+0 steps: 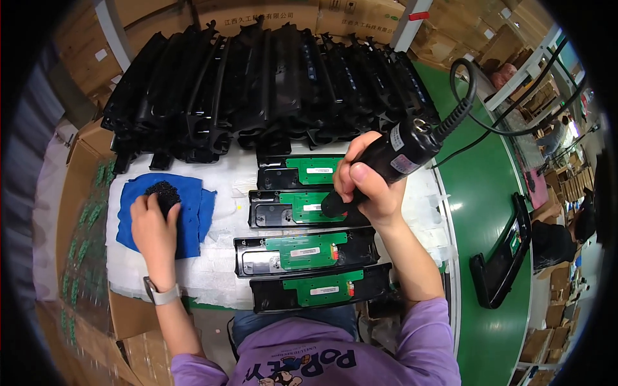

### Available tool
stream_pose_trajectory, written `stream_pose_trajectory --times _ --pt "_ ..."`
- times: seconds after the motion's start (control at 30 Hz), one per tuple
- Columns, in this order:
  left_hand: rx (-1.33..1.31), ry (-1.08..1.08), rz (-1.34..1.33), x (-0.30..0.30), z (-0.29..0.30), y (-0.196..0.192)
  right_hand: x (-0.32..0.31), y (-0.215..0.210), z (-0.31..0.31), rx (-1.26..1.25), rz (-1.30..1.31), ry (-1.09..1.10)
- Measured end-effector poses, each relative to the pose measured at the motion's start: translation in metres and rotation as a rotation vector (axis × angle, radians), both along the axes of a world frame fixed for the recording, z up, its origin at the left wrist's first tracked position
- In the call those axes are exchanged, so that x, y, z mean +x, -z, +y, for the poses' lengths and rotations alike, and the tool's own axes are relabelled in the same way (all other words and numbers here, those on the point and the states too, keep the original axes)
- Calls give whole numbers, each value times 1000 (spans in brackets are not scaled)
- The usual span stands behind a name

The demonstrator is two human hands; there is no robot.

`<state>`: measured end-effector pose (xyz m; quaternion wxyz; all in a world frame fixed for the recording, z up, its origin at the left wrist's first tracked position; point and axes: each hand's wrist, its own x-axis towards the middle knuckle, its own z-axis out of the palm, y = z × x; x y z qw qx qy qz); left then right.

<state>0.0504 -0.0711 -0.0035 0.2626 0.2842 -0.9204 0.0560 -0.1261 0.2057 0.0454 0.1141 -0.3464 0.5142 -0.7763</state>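
My left hand point(153, 228) reaches onto a heap of small black screws point(165, 192) on a folded blue cloth point(198, 225). Its thumb and fingers are spread at the heap's near edge. My right hand point(376, 193) is wrapped round a black corded electric screwdriver point(409, 148). The tool tilts down to the left, its nose over the right part of a black plastic panel point(264, 214) with a green circuit board point(300, 208). The bit's tip is hidden. Several such panels lie in a column, including a near one point(277, 296) at the table's front edge.
Many long black plastic housings point(270, 83) are stacked across the back. A black cable point(473, 77) runs from the tool to the upper right. On the green bench point(467, 212) at right lies another black housing point(499, 264). Cardboard boxes point(257, 19) stand behind.
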Motion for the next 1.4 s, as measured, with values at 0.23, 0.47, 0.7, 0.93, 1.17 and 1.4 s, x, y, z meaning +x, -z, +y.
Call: stream_pose_trajectory --times 0.23,0.47,0.7,0.93,1.17,1.4 --pt "39 -33 -74 16 -23 13 7 -1 -1 62 10 33" --pt "57 18 142 7 -20 9 12 -1 -10 110 71 -36" --pt "809 360 351 -7 -17 17 18 -6 -9 102 85 -12" --pt "1267 696 310 -43 67 4 13 -15 11 -351 -29 -205" --pt "1577 913 180 -49 104 4 6 -20 16 -563 -222 -107" --pt "1559 981 156 -53 111 9 9 -17 13 -531 -199 -71"
